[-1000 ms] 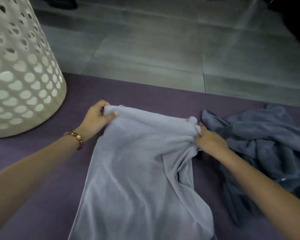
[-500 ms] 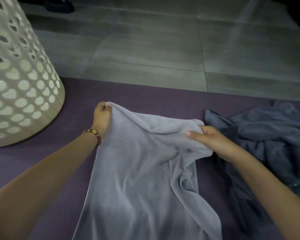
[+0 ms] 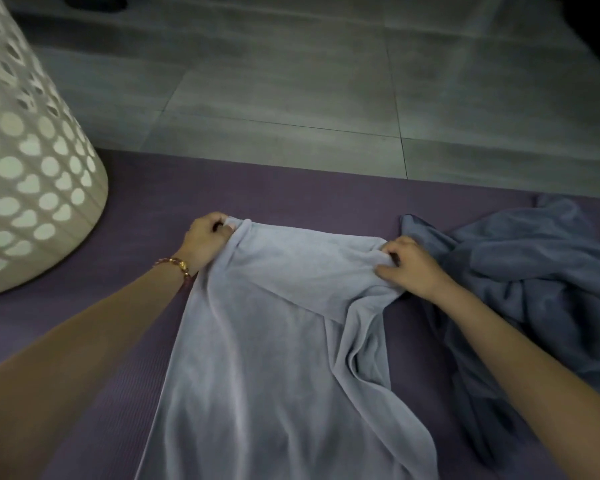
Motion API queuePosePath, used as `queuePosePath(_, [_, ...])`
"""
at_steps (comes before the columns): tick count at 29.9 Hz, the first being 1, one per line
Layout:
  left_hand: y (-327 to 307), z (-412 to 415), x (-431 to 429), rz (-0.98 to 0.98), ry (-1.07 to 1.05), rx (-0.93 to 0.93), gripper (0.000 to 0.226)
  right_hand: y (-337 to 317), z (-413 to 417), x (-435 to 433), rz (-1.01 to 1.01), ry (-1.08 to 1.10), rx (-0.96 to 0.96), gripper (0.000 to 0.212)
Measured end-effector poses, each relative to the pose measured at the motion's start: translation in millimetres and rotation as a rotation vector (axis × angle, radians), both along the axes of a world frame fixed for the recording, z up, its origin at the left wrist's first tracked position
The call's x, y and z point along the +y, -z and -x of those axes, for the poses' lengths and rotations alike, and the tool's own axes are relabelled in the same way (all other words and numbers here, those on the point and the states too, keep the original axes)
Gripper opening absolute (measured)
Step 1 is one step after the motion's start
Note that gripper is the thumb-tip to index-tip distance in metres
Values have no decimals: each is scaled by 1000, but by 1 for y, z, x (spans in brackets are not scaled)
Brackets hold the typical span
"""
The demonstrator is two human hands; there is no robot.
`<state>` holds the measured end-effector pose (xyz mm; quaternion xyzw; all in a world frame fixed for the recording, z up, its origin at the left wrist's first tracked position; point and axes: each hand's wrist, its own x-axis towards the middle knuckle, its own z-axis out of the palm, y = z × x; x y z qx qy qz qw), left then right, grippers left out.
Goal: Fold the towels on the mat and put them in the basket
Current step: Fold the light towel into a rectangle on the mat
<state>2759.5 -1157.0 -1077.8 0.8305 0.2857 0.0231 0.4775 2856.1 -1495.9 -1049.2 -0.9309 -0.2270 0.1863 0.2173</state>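
— On the far left, what stands there?
— One white plastic basket [image 3: 32, 161], its wall full of round holes and its base on a ribbed purple mat [image 3: 291, 188]. There is one mat, and grey floor tiles [image 3: 291, 81] lie beyond its far edge.
— And to the right of the basket?
— One left hand [image 3: 205, 242], with a single beaded bracelet [image 3: 181, 268] at the wrist. Its fingers are curled round the far left corner of a pale grey cloth towel [image 3: 274, 341], pinching it.
— Where does that towel lie?
— In the middle of the mat. It runs from the two hands toward the camera. A flap is turned over between the hands, and the right side is rumpled into folds.
— The other hand?
— One right hand [image 3: 409, 268], fingers curled, grips the bunched far right corner of the same towel.
— How many towels in all?
— Two. The second, a darker blue-grey towel [image 3: 534, 271], is crumpled in a heap at the right end of the mat, just beside the right hand. I cannot tell whether it touches the pale one. Both lie on the mat, outside the basket.
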Motion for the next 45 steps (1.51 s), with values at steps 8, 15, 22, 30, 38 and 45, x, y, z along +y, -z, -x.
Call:
queuePosePath(8, [-22, 13, -10, 70, -200, -283, 10, -28, 5, -17, 39, -51, -136, 19])
queuePosePath(15, [-87, 44, -9, 109, -267, -422, 8, -74, 24, -51, 36, -177, 99, 22])
queuePosePath(22, [-183, 74, -3, -36, -180, -515, 11, -145, 36, -69, -126, -85, -115, 21])
queuePosePath(30, [-363, 67, 11, -183, -199, -716, 19, -306, 18, -41, -322, 28, -470, 28])
queuePosePath(38, [-470, 84, 20, -299, -198, -756, 25, -427, 2, -30, -250, -94, -705, 10])
queuePosePath(45, [-478, 92, 22, -549, -102, -788, 9, -446, -4, -17, -511, 138, -874, 20])
